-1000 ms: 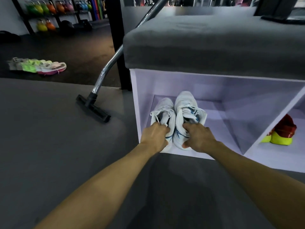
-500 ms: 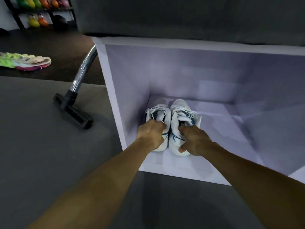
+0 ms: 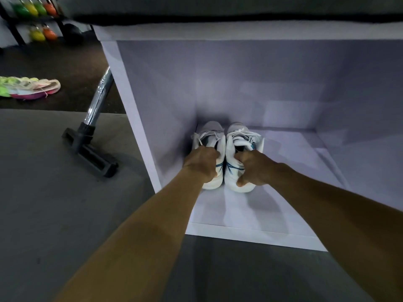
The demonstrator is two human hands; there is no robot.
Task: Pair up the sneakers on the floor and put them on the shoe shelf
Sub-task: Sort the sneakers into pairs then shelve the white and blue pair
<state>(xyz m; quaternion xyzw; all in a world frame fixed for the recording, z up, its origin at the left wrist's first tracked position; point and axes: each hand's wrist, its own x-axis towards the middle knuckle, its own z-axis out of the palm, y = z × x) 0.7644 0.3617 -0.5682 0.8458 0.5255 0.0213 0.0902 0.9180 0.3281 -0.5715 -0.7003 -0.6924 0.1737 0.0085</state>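
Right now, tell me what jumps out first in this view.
Two bare hands, left hand and right hand, grip a pair of white sneakers side by side, deep in the left corner of the white shelf compartment. Left of the shelf, a vacuum head rests on the floor, with bright sneakers lined up beyond.

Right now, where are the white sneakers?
The white sneakers sit side by side in the shelf cubby, near its left wall, one held by the left hand, one by the right hand.
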